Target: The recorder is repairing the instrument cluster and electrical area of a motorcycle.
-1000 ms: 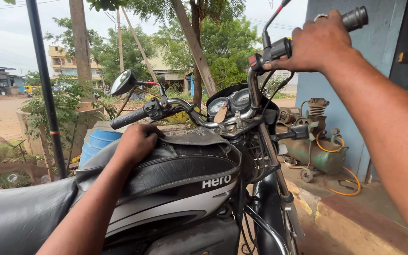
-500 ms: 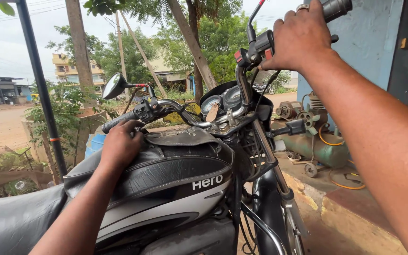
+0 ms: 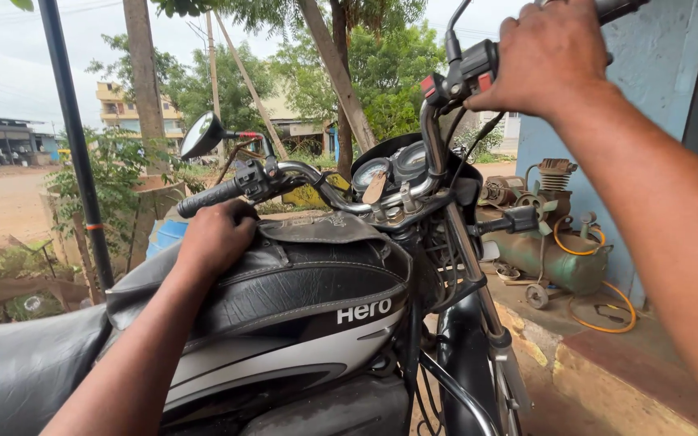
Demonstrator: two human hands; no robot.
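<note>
While you hold the motorcycle like this, your left hand (image 3: 218,234) is curled into a loose fist pressing on the black tank cover (image 3: 300,278), near left of centre; it bears down on it, clamps nothing. Seat (image 3: 10,375) sits nearest, bottom left. Tank is right under you, bars turned hard toward the right.

Right hand (image 3: 549,56) is wrapped shut round the right grip (image 3: 620,8), top right, just beside the switch cluster (image 3: 458,77). Thumb position is hidden, so can't tell whether you're on any control.

Doing it well, as I judge it: keep the left palm flat on the tank for balance, steer with the right only, small inputs. Bars look near full lock, so don't force them further.

Clearance: left grip (image 3: 208,198) and mirror (image 3: 201,135) stick out just beyond your left hand, close to the black pole (image 3: 74,145) on the left. Tight there. To the right, a raised concrete kerb (image 3: 575,379) runs beside the front fork (image 3: 486,307); a green compressor (image 3: 555,258) with orange hose (image 3: 603,319) stands on it, against the blue wall (image 3: 656,89). Fork is near the kerb edge; watch it.

Open room is far left: dirt road (image 3: 2,202) past the bushes. Trees (image 3: 341,81) stand dead ahead, well apart.
</note>
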